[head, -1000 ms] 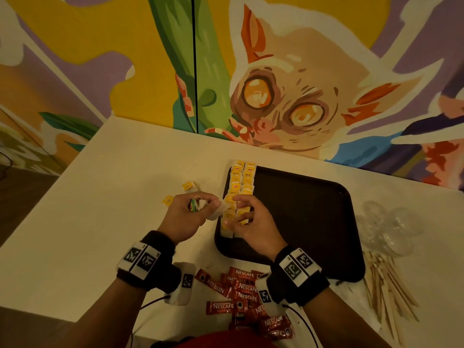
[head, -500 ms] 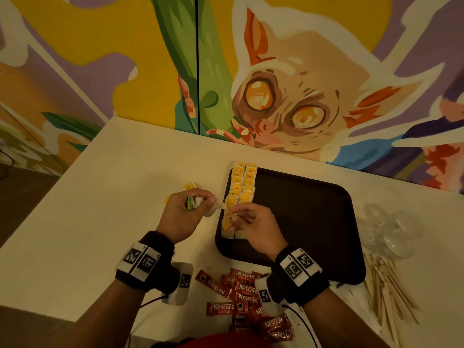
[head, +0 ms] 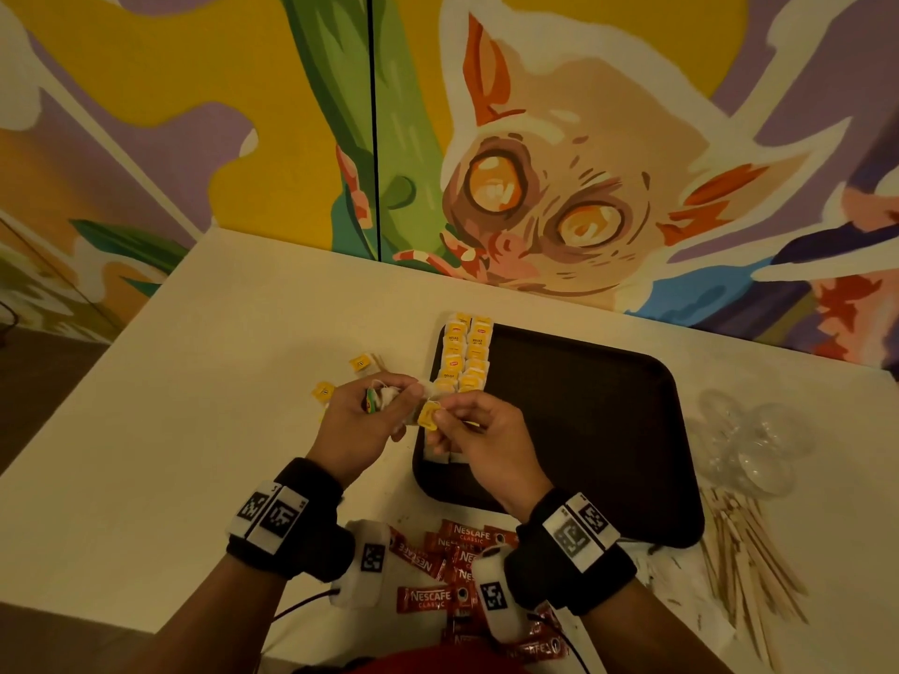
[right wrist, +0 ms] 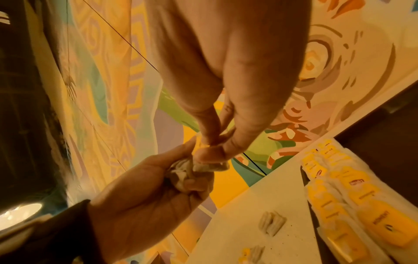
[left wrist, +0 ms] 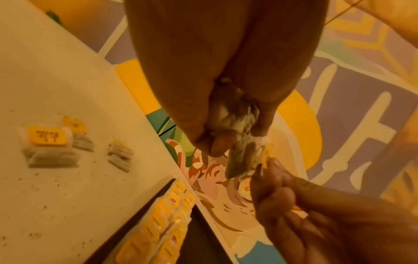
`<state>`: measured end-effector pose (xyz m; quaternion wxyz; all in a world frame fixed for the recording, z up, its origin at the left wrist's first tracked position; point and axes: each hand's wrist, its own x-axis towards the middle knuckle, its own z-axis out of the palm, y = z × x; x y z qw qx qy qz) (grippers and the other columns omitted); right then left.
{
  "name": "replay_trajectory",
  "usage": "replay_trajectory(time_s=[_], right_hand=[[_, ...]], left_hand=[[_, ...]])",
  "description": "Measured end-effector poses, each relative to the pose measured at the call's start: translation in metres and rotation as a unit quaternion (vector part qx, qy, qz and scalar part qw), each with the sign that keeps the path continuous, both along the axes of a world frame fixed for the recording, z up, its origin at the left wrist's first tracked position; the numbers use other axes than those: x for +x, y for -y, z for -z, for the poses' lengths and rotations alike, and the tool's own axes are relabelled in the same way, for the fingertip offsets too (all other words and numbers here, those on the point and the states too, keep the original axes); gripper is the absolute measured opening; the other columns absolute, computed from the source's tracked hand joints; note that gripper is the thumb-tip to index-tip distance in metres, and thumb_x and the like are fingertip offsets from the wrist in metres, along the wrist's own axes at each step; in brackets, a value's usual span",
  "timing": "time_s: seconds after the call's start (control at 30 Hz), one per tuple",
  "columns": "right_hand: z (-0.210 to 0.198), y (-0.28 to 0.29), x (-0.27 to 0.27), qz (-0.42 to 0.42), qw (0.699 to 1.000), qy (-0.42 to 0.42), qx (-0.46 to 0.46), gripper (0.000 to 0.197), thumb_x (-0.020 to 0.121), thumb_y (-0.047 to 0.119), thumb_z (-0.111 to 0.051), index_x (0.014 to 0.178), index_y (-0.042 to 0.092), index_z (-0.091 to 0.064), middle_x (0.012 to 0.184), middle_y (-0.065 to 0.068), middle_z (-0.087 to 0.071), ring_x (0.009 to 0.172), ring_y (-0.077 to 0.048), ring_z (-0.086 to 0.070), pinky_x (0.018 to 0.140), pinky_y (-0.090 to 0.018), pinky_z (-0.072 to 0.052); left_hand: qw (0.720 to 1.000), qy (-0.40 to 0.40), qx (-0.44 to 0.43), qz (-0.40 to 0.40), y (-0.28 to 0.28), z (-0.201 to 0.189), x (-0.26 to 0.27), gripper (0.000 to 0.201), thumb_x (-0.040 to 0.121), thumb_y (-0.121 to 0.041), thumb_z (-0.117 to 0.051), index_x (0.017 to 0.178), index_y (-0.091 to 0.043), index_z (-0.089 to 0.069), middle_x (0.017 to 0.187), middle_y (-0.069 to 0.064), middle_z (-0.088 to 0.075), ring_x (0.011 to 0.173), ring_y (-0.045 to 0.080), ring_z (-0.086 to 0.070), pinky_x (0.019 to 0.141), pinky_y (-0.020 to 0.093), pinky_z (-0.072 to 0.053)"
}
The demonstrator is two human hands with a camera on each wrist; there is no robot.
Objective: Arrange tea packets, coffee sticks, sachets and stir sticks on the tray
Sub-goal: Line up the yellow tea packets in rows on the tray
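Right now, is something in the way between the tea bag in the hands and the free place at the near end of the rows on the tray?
Nothing visible blocks it. The tea bag hangs just above the tray, held by the left hand and right hand.

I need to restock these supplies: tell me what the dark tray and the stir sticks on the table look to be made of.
Dark rectangular tray: probably moulded plastic, going by its matte brown-black surface, rounded corners and raised rim. Pale thin stir sticks: likely bare wood, judging by the light tan, unvarnished look of the flat slim strips heaped loosely beside the tray.
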<state>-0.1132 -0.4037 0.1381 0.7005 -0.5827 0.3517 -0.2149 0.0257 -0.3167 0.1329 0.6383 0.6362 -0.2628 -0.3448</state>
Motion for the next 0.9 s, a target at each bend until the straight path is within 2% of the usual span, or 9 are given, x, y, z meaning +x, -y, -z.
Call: replay_trajectory(time_s=[0.07,0.17,0.27,0.37,0.47,0.53,0.6,0.77,0.9], right_hand=[[-0.001,-0.001,0.001,0.008,1.0,0.009,0.001,0.013,0.09,0.0,-0.064,0.103,-0.003,-0.064,0.093,-0.025,-0.068,0.066,-0.019,-0.07,0.065,-0.027,-0.058],[-0.003,-0.001,0.002,0.018,1.0,0.019,0.003,0.014,0.089,0.0,-0.066,0.103,-0.004,-0.063,0.093,-0.026,-0.069,0.069,-0.025,-0.072,0.065,-0.029,-0.059],[-0.003,0.0,0.003,0.013,1.0,0.017,-0.003,0.016,0.088,-0.001,-0.067,0.103,-0.005,-0.062,0.093,-0.025,-0.069,0.07,-0.027,-0.072,0.064,-0.029,-0.059],[-0.006,0.001,0.002,0.004,1.0,0.004,-0.004,0.016,0.089,0.001,-0.067,0.104,-0.002,-0.063,0.096,-0.023,-0.069,0.07,-0.026,-0.072,0.062,-0.029,-0.059],[-0.007,0.002,0.002,-0.004,0.999,-0.039,-0.035,0.012,0.091,0.014,-0.068,0.103,0.011,-0.068,0.1,-0.008,-0.071,0.076,-0.019,-0.071,0.063,-0.026,-0.057],[-0.005,0.003,0.001,-0.011,0.994,-0.062,-0.092,0.009,0.09,0.022,-0.069,0.098,0.02,-0.072,0.099,0.005,-0.072,0.086,-0.013,-0.069,0.072,-0.03,-0.057],[-0.005,0.004,0.001,-0.012,0.99,-0.068,-0.122,0.01,0.089,0.025,-0.071,0.097,0.021,-0.074,0.096,0.01,-0.073,0.092,-0.007,-0.067,0.081,-0.032,-0.057],[-0.002,0.008,-0.001,-0.001,0.987,-0.052,-0.152,0.009,0.085,0.017,-0.075,0.094,0.016,-0.077,0.096,0.006,-0.075,0.092,-0.008,-0.07,0.087,-0.028,-0.057],[-0.002,0.011,-0.004,-0.029,0.988,-0.05,-0.141,0.006,0.086,0.018,-0.074,0.091,0.016,-0.075,0.093,0.003,-0.075,0.091,-0.012,-0.07,0.083,-0.029,-0.057]], left_hand=[[1.0,-0.023,0.003,0.003,-0.001,-0.001,-0.001,0.006,0.089,-0.009,-0.067,0.088,-0.005,-0.07,0.062,0.009,-0.055,0.05,0.02,-0.044,0.05,0.03,-0.042],[0.999,-0.026,0.011,0.019,-0.004,-0.001,-0.002,0.009,0.087,-0.01,-0.069,0.092,-0.003,-0.07,0.058,0.001,-0.057,0.049,0.017,-0.046,0.05,0.028,-0.043],[0.999,0.018,0.016,0.041,-0.007,-0.002,-0.001,0.016,0.081,-0.007,-0.076,0.095,-0.003,-0.071,0.058,-0.007,-0.062,0.049,0.009,-0.049,0.05,0.021,-0.043],[0.996,0.067,0.025,0.047,-0.006,-0.002,0.002,0.02,0.076,-0.005,-0.08,0.095,-0.003,-0.073,0.064,-0.013,-0.066,0.054,-0.001,-0.055,0.055,0.012,-0.043],[0.992,0.117,0.027,0.043,-0.005,-0.004,0.005,0.017,0.075,-0.008,-0.081,0.091,-0.01,-0.076,0.078,-0.007,-0.073,0.069,0.003,-0.065,0.066,0.014,-0.049],[0.987,0.149,0.026,0.051,-0.005,-0.005,0.006,0.016,0.075,-0.009,-0.081,0.09,-0.012,-0.076,0.083,-0.007,-0.074,0.076,0.006,-0.068,0.071,0.015,-0.051],[0.983,0.171,0.025,0.059,-0.005,-0.006,0.006,0.015,0.076,-0.01,-0.081,0.09,-0.013,-0.076,0.083,-0.009,-0.074,0.077,0.006,-0.068,0.071,0.014,-0.051],[0.977,0.199,0.042,0.061,-0.003,-0.008,0.006,0.02,0.074,-0.012,-0.082,0.084,-0.027,-0.073,0.079,-0.019,-0.071,0.076,0.001,-0.066,0.069,0.01,-0.048],[0.972,0.216,0.056,0.069,-0.004,-0.01,0.006,0.02,0.075,-0.014,-0.081,0.083,-0.029,-0.072,0.081,-0.013,-0.071,0.076,-0.001,-0.066,0.069,0.008,-0.047]])
